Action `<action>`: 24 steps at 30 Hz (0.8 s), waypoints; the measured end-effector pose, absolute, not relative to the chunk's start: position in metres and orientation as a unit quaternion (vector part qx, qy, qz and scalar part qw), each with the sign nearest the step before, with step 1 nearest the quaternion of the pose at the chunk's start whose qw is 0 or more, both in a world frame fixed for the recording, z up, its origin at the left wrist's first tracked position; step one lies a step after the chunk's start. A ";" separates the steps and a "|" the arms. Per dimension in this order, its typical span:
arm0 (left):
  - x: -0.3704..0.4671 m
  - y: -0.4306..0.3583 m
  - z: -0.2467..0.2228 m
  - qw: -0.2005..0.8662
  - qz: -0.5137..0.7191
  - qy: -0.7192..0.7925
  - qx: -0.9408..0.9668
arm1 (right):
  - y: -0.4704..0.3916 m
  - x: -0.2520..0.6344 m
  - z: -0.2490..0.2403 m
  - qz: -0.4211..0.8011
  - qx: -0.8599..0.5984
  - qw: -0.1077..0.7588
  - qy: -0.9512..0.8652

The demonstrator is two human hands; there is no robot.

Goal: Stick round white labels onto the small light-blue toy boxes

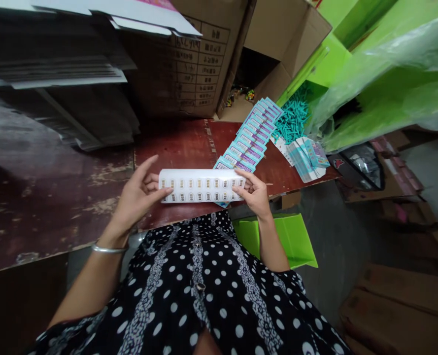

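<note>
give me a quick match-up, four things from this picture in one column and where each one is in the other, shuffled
Things:
1. white tray
2. printed cards
3. teal pieces
4. green box

Places:
A. heaped at the table's far right
B. below the table edge, beside the right forearm
C. held at both ends by left hand and right hand
D. fanned in a row on the red table

Pairs: 1-C, 2-D, 3-A, 4-B

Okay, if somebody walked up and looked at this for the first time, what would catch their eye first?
Probably the long white blister tray with two rows of small gold pieces, held at its ends by the left hand and right hand above the table's near edge. Behind it, a fanned row of blue and purple cards runs back across the red-brown table toward a heap of teal parts.
</note>
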State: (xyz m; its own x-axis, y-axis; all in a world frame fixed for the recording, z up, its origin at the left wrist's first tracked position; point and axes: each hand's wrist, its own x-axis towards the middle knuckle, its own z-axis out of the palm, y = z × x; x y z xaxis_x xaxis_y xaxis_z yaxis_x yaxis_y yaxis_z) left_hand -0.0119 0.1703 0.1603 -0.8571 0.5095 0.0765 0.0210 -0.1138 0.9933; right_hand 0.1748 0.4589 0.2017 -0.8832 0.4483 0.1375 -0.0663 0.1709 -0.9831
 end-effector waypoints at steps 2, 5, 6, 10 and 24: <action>-0.009 0.169 0.167 0.165 0.711 0.649 0.215 | 0.459 0.177 0.200 0.624 -0.132 0.198 -0.745; -0.006 0.168 0.176 0.135 0.682 0.684 0.222 | 0.460 0.179 0.198 0.611 -0.136 0.203 -0.753; -0.005 0.168 0.177 0.125 0.670 0.696 0.224 | 0.460 0.179 0.197 0.610 -0.138 0.207 -0.753; -0.007 0.168 0.176 0.101 0.638 0.726 0.235 | 0.460 0.177 0.193 0.613 -0.147 0.225 -0.743; -0.007 0.172 0.173 0.051 0.628 0.733 0.256 | 0.462 0.177 0.187 0.616 -0.145 0.236 -0.737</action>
